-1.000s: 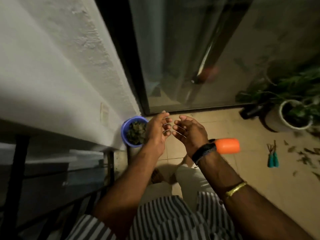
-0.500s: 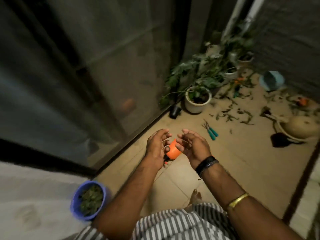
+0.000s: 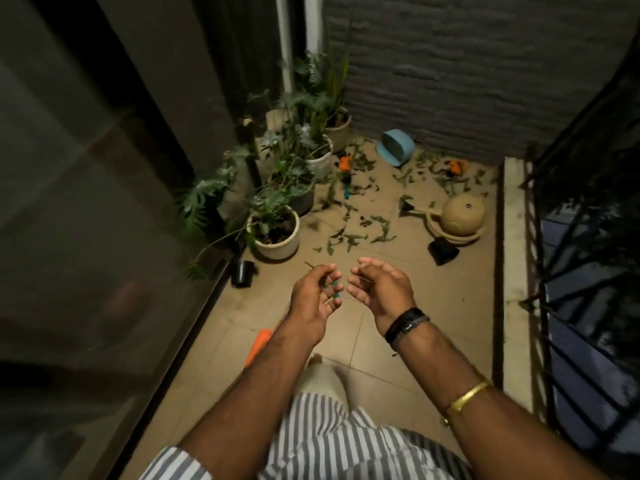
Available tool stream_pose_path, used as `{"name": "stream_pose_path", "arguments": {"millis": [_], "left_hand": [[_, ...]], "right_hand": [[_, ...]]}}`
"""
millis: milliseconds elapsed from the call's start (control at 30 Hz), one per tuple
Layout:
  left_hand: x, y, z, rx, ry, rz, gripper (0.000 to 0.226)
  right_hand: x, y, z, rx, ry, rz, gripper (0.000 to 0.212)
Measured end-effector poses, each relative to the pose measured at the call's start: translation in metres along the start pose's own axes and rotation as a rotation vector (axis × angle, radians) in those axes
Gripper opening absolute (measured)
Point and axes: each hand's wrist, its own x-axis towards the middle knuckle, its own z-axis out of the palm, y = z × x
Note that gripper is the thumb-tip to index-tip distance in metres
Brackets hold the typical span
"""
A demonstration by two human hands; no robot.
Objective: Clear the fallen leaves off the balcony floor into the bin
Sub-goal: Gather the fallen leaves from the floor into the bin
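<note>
Two hands hover, loosely cupped and holding nothing, above a balcony floor [image 3: 433, 306] strewn with leaves.

The left hand [image 3: 313, 294] and right hand [image 3: 381, 289] sit close together, fingers relaxed and curled inward. Fallen leaves [image 3: 356, 233] lie scattered on the tiles well ahead of them, between a white potted plant [image 3: 275, 233] by the glass door and a tan watering can [image 3: 457, 216] near the railing. A blue container [image 3: 396, 147] lies tipped by the far wall.
</note>
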Motion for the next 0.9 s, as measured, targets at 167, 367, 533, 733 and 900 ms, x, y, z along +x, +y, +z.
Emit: {"name": "stream_pose_path", "arguments": {"millis": [167,367,533,733,900], "left_hand": [[0.088,0.024,0.08,0.051,-0.077,-0.055,0.01],[0.185,0.053,0.166,0.085,-0.118,-0.152,0.012],[0.252,0.08,0.223,0.109,-0.077,-0.203,0.013],[0.324,0.091,0.285,0.125,-0.035,-0.208,0.015],[0.38,0.073,0.334,0.078,0.063,-0.207,0.013]], "right_hand": [[0.084,-0.067,-0.012,0.07,0.086,-0.063,0.014],[0.179,-0.134,-0.024,0.125,0.196,-0.037,0.012],[0.253,-0.178,-0.028,0.169,0.269,-0.004,0.014],[0.337,-0.227,-0.047,0.171,0.239,0.031,0.015],[0.417,-0.261,-0.081,0.111,0.178,0.109,0.011]]}}
